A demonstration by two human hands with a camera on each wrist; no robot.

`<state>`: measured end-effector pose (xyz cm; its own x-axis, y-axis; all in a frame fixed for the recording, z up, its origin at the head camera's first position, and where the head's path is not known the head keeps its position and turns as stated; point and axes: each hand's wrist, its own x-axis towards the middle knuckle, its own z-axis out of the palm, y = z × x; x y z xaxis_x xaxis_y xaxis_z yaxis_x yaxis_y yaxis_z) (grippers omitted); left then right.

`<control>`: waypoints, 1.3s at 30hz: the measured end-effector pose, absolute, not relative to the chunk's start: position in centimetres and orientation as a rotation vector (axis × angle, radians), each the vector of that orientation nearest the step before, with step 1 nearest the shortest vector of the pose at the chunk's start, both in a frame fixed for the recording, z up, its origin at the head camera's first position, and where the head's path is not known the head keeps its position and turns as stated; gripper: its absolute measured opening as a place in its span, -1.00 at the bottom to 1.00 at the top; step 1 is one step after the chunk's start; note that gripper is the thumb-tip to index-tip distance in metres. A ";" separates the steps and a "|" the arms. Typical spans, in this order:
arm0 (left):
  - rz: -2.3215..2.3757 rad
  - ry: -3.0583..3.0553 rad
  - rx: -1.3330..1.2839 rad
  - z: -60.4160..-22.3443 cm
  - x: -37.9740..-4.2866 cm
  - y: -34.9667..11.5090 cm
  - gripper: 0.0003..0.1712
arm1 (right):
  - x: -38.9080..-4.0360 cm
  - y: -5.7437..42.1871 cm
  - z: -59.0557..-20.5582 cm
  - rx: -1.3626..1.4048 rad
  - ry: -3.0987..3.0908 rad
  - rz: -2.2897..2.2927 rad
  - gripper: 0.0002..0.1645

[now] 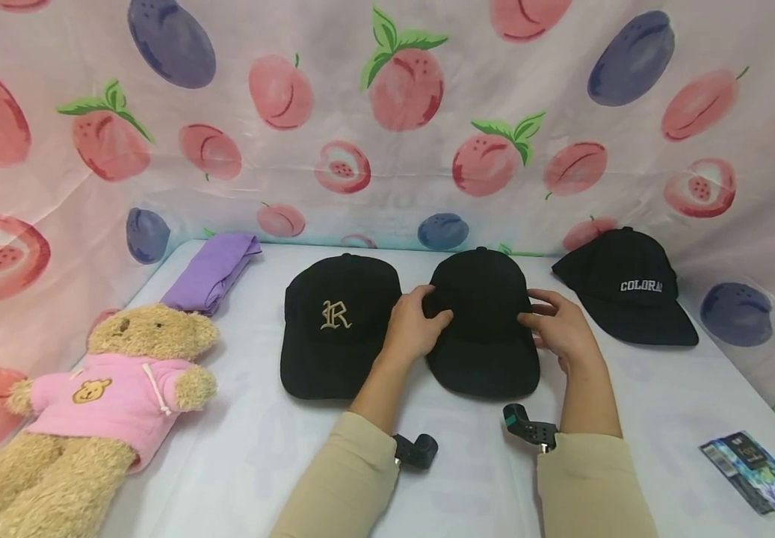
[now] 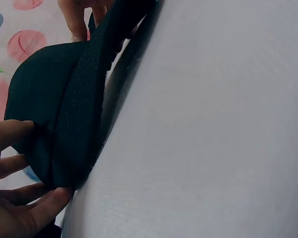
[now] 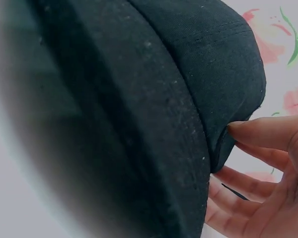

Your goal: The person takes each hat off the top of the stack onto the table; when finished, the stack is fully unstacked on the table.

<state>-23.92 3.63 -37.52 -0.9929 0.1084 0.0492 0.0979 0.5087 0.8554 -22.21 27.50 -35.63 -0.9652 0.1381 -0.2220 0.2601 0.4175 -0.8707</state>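
Observation:
A plain black cap (image 1: 481,299) sits upright in the middle of the white table, its brim toward me. My left hand (image 1: 411,329) grips its left side, thumb on the front of the crown and fingers round behind. On the opposite side my right hand (image 1: 567,329) pinches the cap between thumb and fingers. The left wrist view shows the crown (image 2: 44,84) with both hands at its edges. In the right wrist view the right thumb presses the fabric beside the brim (image 3: 154,114). A black cap with a gold letter R (image 1: 340,366) stands close by the left hand.
Another black cap with white lettering (image 1: 629,284) lies back right. A teddy bear in a pink top (image 1: 105,396) lies at the left, with a folded purple cloth (image 1: 215,273) behind it. A printed packet (image 1: 753,472) is front right. Fruit-patterned fabric (image 1: 400,187) hangs behind.

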 end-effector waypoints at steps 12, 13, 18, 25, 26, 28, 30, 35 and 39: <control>1.493 2.711 0.174 -37.8 -24.2 4.1 -0.24 | -22.5 27.8 -36.2 0.008 2.547 -1.460 0.34; 1.490 2.712 0.171 -37.9 -24.2 4.2 -0.23 | -22.5 27.6 -36.2 -0.013 2.554 -1.435 0.41; 1.488 2.711 0.163 -37.8 -24.1 4.3 -0.22 | -22.5 26.9 -36.1 -0.029 2.611 -1.303 0.59; 1.473 2.715 0.182 -37.6 -24.1 4.4 -0.20 | -22.8 26.7 -36.3 -0.041 2.678 -1.226 0.64; 1.468 2.712 0.187 -37.6 -24.1 4.4 -0.18 | -22.8 26.7 -36.3 -0.038 2.687 -1.219 0.65; 1.453 2.703 0.198 -37.6 -24.1 4.4 -0.16 | -22.9 26.6 -36.2 -0.023 2.703 -1.207 0.66; 1.441 2.685 0.217 -37.6 -24.1 4.4 -0.13 | -22.9 26.5 -36.2 -0.004 2.715 -1.203 0.66; 1.439 2.647 0.262 -37.6 -24.0 4.4 -0.09 | -22.9 26.5 -36.2 0.038 2.726 -1.201 0.65; 1.456 2.642 0.262 -37.6 -24.0 4.4 -0.11 | -23.0 26.5 -36.2 0.068 2.722 -1.200 0.62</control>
